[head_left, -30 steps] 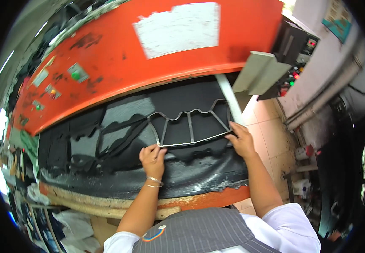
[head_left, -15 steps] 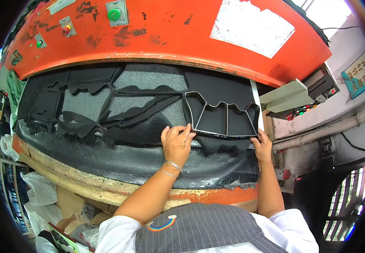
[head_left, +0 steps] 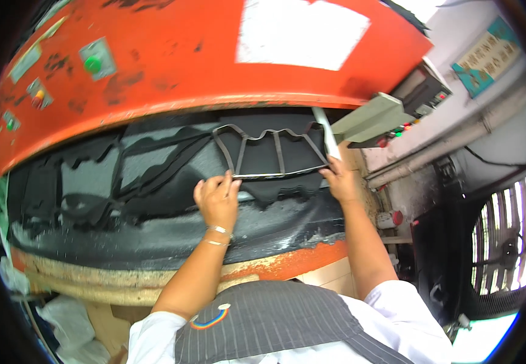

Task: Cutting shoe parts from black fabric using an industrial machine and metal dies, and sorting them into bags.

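Note:
A metal cutting die [head_left: 279,155], a scalloped outline with thin cross bars, sits on dark sheet material [head_left: 296,117] under the front of the orange press. My left hand [head_left: 217,199] is closed at the die's near left corner, its fingertips on the rim. At the near right corner, my right hand [head_left: 341,182] grips the rim between thumb and fingers. Black cut-out scrap [head_left: 175,159] with scalloped gaps stretches to the left of the die, and grey backing shows through the gaps.
The orange press head [head_left: 172,67], with green and red buttons, overhangs the far side. A worn black bed edge [head_left: 153,242] and a chipped wooden rail [head_left: 111,282] run along the front. To the right stand a grey metal bracket [head_left: 375,118] and wall pipes [head_left: 436,148].
My view has turned, so the scene sits farther left in the picture. The die appears slightly closer to the press head's lower edge. Both hands keep hold of its near corners.

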A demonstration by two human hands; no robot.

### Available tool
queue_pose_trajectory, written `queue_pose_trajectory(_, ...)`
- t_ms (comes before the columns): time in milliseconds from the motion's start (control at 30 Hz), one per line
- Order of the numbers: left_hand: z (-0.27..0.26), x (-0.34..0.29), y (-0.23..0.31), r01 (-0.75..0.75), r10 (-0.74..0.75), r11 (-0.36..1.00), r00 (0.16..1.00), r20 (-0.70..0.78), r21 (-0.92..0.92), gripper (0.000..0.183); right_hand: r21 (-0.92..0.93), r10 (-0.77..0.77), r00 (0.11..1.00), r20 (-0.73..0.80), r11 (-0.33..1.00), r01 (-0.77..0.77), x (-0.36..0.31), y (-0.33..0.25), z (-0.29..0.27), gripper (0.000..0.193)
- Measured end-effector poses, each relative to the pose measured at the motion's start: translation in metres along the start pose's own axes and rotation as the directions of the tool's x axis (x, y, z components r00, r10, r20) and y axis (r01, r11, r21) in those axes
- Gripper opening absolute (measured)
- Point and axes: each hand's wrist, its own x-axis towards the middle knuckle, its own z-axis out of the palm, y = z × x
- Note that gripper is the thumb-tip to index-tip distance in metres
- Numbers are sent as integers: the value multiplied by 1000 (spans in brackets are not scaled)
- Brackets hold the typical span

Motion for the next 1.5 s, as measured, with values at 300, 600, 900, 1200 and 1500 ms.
queue_pose_trajectory(300, -15, 4, -3, -27, 27, 1000, 1000, 7, -12, 33, -131, -105, 994, 4, 986, 104, 2, -30, 9, 50)
queue_pose_trajectory(600, -226, 72, -140, 146, -188, 952, 972, -140, -270, 63, -181, -298, 928, -224, 948, 261, -20, -147, 27, 52)
queue_pose_trajectory(900, -408, 212, -339, 190, -152, 981, 581, -799, -49, 76, 78, -662, 724, 193, 746, 661, 0, -375, 240, 53)
queue_pose_trajectory(1200, -470, 248, -424, 274, -281, 958, 818, -502, -90, 61, 15, -795, 606, -18, 606, 795, 45, -438, 321, 30)
queue_pose_trajectory(1500, -266, 79, -143, -4, 101, 965, 929, 357, -261, 12, -125, -299, 610, 734, 823, 554, -53, -304, 229, 45)
